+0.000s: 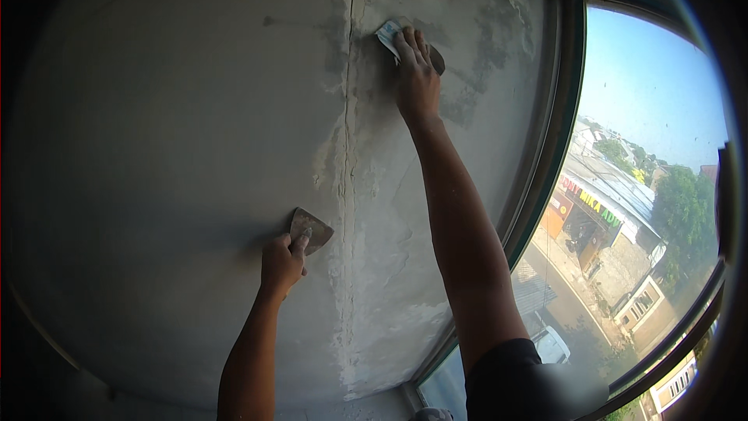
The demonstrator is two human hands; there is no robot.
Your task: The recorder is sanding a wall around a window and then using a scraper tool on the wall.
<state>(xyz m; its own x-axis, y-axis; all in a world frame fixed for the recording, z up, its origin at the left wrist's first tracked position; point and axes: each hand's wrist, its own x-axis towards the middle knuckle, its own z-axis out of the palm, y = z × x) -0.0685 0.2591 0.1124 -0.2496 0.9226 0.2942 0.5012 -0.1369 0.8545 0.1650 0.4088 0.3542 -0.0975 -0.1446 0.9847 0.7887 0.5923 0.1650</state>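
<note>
My right hand (418, 84) reaches high on the grey wall (195, 109), pressing a sheet of sandpaper (386, 36) flat against it. The sheet's pale printed back shows beside the fingers, and a dark part sticks out on the other side. Just left of it runs a long upright crack (348, 109) with rough, flaking edges. Lower down and to the left, my left hand (282, 265) grips a putty knife (319, 234) with a broad, stained blade. The blade is close to the wall; whether it touches, I cannot tell. Its handle is hidden in my fingers.
A window (647, 86) with a dark frame (557, 132) stands to the right of the wall, showing a street, roofs and trees outside. Pale, patchy plaster (389, 327) spreads around the lower crack. Dark stains (491, 51) mark the wall near the window.
</note>
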